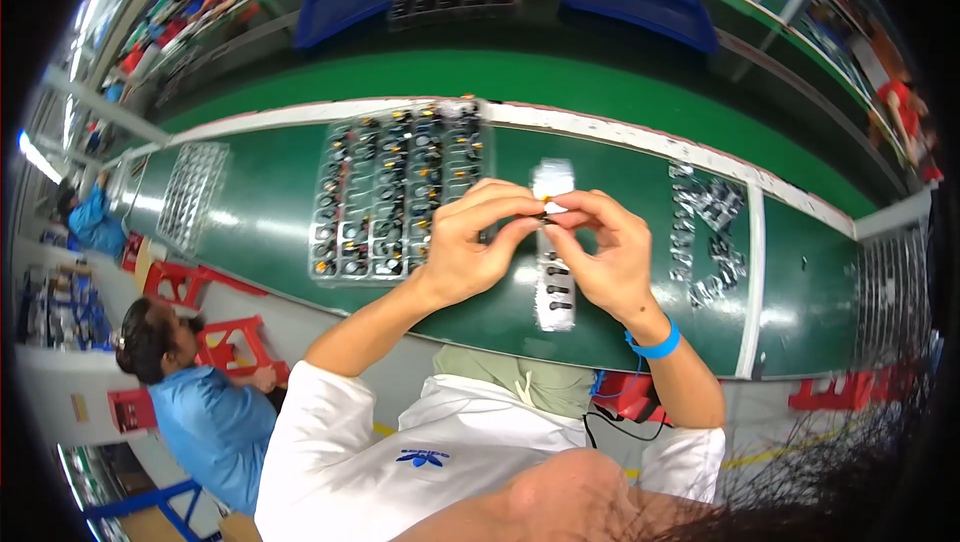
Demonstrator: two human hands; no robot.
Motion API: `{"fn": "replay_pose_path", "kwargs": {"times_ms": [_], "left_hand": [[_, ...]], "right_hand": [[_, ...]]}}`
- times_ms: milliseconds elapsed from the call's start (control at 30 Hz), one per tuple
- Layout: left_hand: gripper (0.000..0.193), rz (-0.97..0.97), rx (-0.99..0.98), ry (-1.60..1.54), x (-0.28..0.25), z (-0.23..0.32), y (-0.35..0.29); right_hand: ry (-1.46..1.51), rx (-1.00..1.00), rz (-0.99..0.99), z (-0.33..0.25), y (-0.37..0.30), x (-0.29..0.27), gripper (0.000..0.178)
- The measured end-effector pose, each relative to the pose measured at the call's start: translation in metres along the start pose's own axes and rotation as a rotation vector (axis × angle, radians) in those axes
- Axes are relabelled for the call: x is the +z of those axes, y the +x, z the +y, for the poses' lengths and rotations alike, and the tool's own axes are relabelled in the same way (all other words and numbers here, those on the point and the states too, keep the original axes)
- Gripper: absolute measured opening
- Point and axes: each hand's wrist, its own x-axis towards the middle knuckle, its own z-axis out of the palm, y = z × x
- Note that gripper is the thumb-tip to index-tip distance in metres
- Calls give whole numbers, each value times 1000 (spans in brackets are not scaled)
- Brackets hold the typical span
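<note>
My left hand (472,240) and my right hand (611,250) meet above the green bench, fingertips pinched together on one small dark part with an orange tip (546,210). Directly below them lies a narrow white strip tray (553,294) holding a few small black parts in a row. To the left of my left hand sits a clear blister tray (400,192) filled with several small black and orange components. A blue band is around my right wrist.
A pile of small clear plastic pieces (708,232) lies right of my hands. An empty clear tray (192,192) lies far left on the green bench (270,202). Blue bins (342,0) and a black tray sit on the shelf behind. A person in blue (195,392) sits lower left by red stools.
</note>
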Motion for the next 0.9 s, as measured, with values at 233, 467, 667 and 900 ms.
{"fn": "replay_pose_path", "kwargs": {"times_ms": [233, 467, 667, 900], "left_hand": [[23, 1, -43, 89, -27, -2, 12], [19, 194, -172, 548, -156, -26, 16], [19, -80, -183, 809, -169, -53, 2], [16, -93, -68, 909, -160, -83, -5]], "right_hand": [[93, 57, 2, 10, -1, 0, 46], [-26, -32, 73, 9, 3, -14, 34], [-136, 2, 19, 2, 6, -28, 19], [-585, 6, -284, 8, 9, -48, 11]]}}
